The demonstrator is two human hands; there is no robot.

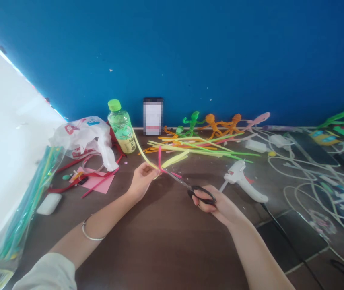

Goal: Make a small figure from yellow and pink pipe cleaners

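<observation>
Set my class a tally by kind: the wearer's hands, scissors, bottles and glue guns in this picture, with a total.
Hands: 2 (left hand, right hand)
Scissors: 1
Bottle: 1
Glue gun: 1
Total: 5

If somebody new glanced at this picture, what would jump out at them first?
Probably the bright blue wall filling the upper part of the view. Below it, near the middle, the right hand holds black-handled scissors with the blades at the pink and yellow strips in the left hand. Behind, against the wall, small orange and green figures stand out, with a green-capped bottle farther left.
</observation>
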